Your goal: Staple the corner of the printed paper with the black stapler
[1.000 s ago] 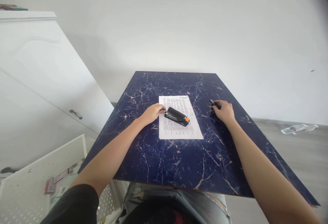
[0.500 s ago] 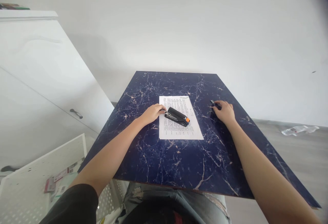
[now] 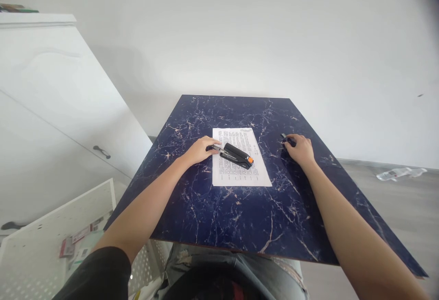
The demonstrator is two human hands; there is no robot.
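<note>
A black stapler [image 3: 238,157] with an orange patch at its right end lies slantwise on a printed sheet of paper [image 3: 240,179]. Its top stands apart from its base, and a metal tray sticks out at the left. My left hand [image 3: 200,150] pinches the black end of that tray, beside the paper's left edge. Over on the right side of the table, my right hand [image 3: 302,149] is closed on a small black object [image 3: 284,136] with a greyish tip. Fingers hide most of this object, so its kind cannot be made out.
The dark blue marble-patterned table [image 3: 236,213] stands against a white wall [image 3: 240,39]. To the left are a white cabinet [image 3: 51,85] and a white perforated bin [image 3: 41,249] holding packets. A clear plastic bottle [image 3: 394,174] lies on the floor at right.
My left hand has moved a little to the left, and the tray now reaches farther out of the stapler. The right hand holds still with the small black object.
</note>
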